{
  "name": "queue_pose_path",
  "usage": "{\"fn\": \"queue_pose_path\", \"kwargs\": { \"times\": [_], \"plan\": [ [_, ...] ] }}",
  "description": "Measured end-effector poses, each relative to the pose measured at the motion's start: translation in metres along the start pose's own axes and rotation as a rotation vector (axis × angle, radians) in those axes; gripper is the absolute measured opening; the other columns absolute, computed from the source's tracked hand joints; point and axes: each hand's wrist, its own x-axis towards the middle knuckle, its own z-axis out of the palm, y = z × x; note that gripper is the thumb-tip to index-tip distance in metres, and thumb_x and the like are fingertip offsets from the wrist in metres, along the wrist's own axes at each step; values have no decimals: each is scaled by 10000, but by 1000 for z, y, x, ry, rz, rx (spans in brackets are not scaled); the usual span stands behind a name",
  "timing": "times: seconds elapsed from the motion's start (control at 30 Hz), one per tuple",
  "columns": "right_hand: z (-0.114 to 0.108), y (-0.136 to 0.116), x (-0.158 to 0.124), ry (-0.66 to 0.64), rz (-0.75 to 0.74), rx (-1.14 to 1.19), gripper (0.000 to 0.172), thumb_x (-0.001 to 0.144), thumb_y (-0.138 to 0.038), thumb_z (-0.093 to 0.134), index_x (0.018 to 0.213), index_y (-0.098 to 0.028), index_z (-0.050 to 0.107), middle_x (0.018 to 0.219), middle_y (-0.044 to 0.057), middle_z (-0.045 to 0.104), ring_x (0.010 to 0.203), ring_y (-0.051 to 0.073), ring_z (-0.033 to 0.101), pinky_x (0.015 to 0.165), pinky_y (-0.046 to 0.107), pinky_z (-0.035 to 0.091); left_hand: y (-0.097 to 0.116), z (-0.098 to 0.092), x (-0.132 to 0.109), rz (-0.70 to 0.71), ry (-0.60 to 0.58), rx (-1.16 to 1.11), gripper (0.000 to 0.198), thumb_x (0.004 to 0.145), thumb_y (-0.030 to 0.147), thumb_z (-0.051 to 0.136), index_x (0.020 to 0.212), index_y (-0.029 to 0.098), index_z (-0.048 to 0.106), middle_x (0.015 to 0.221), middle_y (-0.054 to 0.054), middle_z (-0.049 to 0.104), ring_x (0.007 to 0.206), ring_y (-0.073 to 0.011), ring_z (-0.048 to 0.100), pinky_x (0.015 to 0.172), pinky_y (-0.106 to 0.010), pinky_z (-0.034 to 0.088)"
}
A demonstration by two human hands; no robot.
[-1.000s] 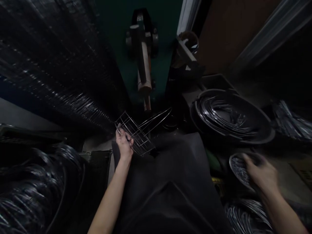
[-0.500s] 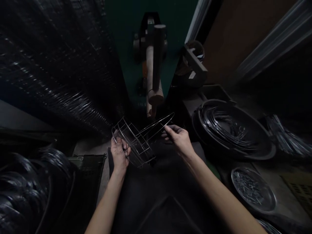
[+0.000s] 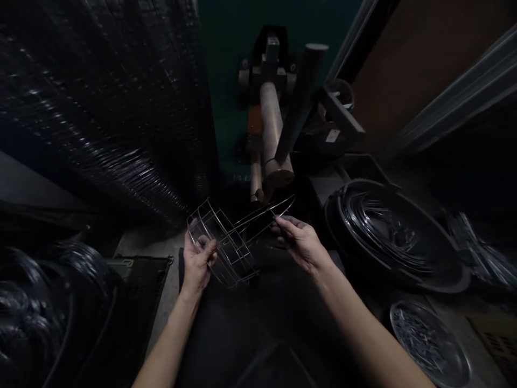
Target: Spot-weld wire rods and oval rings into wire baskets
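A curved wire frame (image 3: 226, 237) made of thin crossing rods hangs between my hands, below the machine's lower end. My left hand (image 3: 197, 257) is closed around its left end, thumb bent over the wires. At the right, my right hand (image 3: 297, 237) pinches a long thin wire loop (image 3: 262, 211) between thumb and fingers. That loop reaches left to the wire frame and overlaps it; whether they are joined I cannot tell. Just above the loop is the machine's thick metal cylinder (image 3: 272, 124).
A round tub (image 3: 440, 275) with coiled wire rings and a round dish (image 3: 464, 355) of small metal pieces stand at the right. Stacked wire rings (image 3: 89, 269) lie at the lower left. A slanted rod (image 3: 302, 97) rises from the cylinder.
The view has shifted, so the machine appears further right and the slanted rod leans more. Both hands keep their hold; the wire frame sits slightly lower and my left thumb lies differently across it.
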Motion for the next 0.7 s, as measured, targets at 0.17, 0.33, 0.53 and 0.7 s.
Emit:
{"fn": "queue_pose_path", "kwargs": {
  "times": [0.17, 0.33, 0.53, 0.7],
  "plan": [
    [4, 1, 1, 15, 36, -4, 210, 583, -157, 831, 704, -125, 663, 611, -2, 655, 549, 74, 627, 423, 106, 436, 6, -1, -1, 1, 15, 33, 887, 553, 288, 868, 1320, 312, 424, 726, 97, 479, 436, -10, 465, 363, -97, 369],
    [11, 1, 1, 38, 63, 0, 160, 628, -106, 792, 712, -123, 657, 615, 3, 660, 544, 72, 628, 424, 102, 446, 12, -3, -1, -19, 24, 56, 879, 568, 315, 857, 1328, 314, 414, 715, 99, 475, 437, -19, 479, 361, -95, 360],
    [18, -3, -1, 86, 73, -9, 124, 660, -91, 760, 706, -125, 651, 595, 7, 649, 534, 69, 617, 433, 101, 450, 12, -3, 4, 3, 25, 21, 826, 569, 282, 864, 1287, 298, 456, 691, 100, 468, 440, -16, 447, 362, -91, 361],
    [21, -5, -4, 87, 64, -25, 149, 639, -99, 774, 690, -139, 640, 583, -7, 636, 523, 66, 607, 438, 101, 461, 17, 1, 3, -4, 22, 4, 786, 555, 281, 875, 1241, 282, 489, 650, 108, 443, 422, -17, 420, 343, -91, 339]
  ]
}}
